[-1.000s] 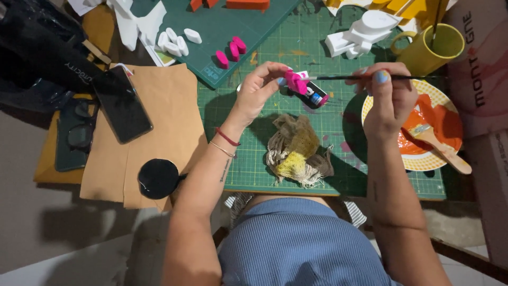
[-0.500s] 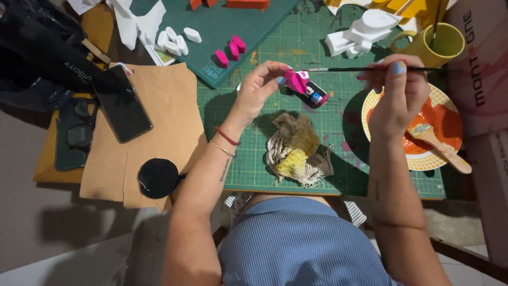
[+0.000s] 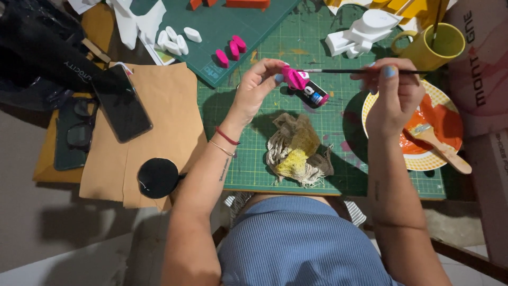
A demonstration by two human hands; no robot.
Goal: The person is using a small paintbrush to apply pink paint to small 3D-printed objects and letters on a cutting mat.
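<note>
My left hand [image 3: 259,90] pinching a small pink piece [image 3: 294,78], my right hand [image 3: 394,98] gripping a thin paintbrush [image 3: 344,71] against it, above the green cutting mat [image 3: 317,42], plate of orange paint [image 3: 439,132] alongside

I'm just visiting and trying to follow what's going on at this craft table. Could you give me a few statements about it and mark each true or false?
1. The left hand holds a small pink piece. True.
2. The right hand holds a pair of scissors. False: it holds a thin paintbrush, whose tip meets the pink piece.
3. The plate holds orange paint and a wooden spatula. True.
4. The yellow mug lies tipped over on the brown paper. False: it stands upright at the far right of the green cutting mat.
5. A crumpled cloth lies on the mat near the person. True.
</note>
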